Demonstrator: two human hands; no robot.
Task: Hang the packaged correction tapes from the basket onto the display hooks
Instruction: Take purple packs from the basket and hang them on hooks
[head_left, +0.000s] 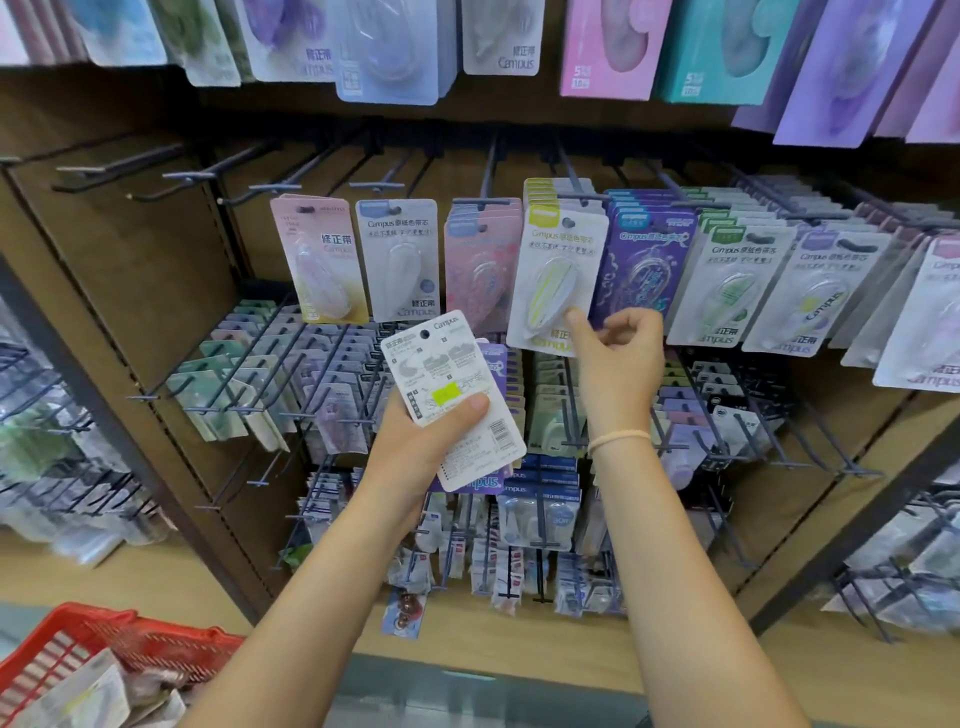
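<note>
A: Left hand (415, 441)?
B: Holds a small stack of correction tape packs (457, 400), backs facing the camera, thumb pressed across the top card by the yellow-green sticker, fingers curled behind. Stack sits centre, in front of the lower hook rows.

A: Right hand (615, 353)?
B: Up at the mid row. Fingertip touches the lower edge of the yellow-green pack (558, 275) that hangs at the front of its hook (576, 195). Other fingers loosely curled, nothing clamped as far as I can see. Thin band on the wrist.

A: Neighbours?
B: Pink packs (480, 260) just left of it, purple packs (641, 260) just right, more white ones further right. Several bare hooks (182, 176) far left on the same row.

A: Basket?
B: Red basket (104, 649) near left corner, a few packs lying inside.
</note>
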